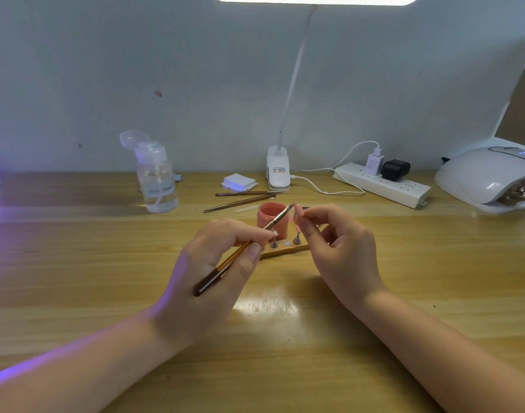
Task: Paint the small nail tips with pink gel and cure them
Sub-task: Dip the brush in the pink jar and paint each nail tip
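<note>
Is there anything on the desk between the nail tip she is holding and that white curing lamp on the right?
Nothing visible blocks it. The right hand holds the nail tip above the desk; toward the curing lamp lies bare wood. The power strip sits farther back.

**Painting a tiny nail tip**

The left hand [213, 263] holds a thin brush [240, 248]. The right hand [338, 248] pinches a pink nail tip [299, 210] by the brush's tip. A pink gel jar [272, 219] and a small wooden stand [285, 248] sit on the surface [76, 263]. A white lamp box [490, 177] sits far right.
</note>
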{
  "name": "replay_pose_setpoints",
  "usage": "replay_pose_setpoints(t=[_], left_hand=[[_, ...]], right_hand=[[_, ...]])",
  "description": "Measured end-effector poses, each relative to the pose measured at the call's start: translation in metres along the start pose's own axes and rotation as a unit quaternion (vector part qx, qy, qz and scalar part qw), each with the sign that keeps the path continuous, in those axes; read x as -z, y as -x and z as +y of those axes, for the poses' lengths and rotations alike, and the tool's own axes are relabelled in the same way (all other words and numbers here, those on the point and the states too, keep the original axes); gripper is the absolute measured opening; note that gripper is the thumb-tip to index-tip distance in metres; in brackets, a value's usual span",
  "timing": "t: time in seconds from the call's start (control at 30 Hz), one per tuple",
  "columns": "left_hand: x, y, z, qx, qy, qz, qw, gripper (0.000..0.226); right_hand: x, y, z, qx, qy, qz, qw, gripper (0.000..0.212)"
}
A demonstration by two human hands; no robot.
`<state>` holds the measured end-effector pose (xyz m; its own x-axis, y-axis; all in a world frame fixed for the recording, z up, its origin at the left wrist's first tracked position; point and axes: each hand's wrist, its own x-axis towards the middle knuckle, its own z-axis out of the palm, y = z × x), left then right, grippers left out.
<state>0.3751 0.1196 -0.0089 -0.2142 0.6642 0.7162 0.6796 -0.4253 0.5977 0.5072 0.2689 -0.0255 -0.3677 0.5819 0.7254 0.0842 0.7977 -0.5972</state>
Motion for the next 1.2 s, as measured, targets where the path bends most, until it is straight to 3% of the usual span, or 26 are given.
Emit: replay_pose_setpoints(t=[0.47,0.7,0.9,1.1,1.2], left_hand=[[0.001,0.0,0.002,0.005,-0.007,0.005,1.0,0.02],[0.001,-0.001,-0.002,0.086,0.034,0.048,0.995,0.021],[0.0,0.0,-0.006,0.099,0.062,0.057,0.991,0.023],[-0.001,-0.001,-0.009,0.124,0.094,0.066,0.986,0.026],[-0.001,0.0,-0.01,0.125,0.1,0.069,0.985,0.027]], right_hand=[[0.0,0.001,-0.001,-0.015,-0.004,-0.006,1.0,0.008],[0.001,-0.001,-0.004,-0.022,-0.022,0.009,0.999,0.011],[0.002,0.0,-0.007,-0.01,-0.031,0.01,0.999,0.012],[-0.001,0.0,-0.014,-0.053,-0.052,0.009,0.997,0.01],[-0.004,0.001,-0.017,-0.063,-0.018,-0.027,0.998,0.007]])
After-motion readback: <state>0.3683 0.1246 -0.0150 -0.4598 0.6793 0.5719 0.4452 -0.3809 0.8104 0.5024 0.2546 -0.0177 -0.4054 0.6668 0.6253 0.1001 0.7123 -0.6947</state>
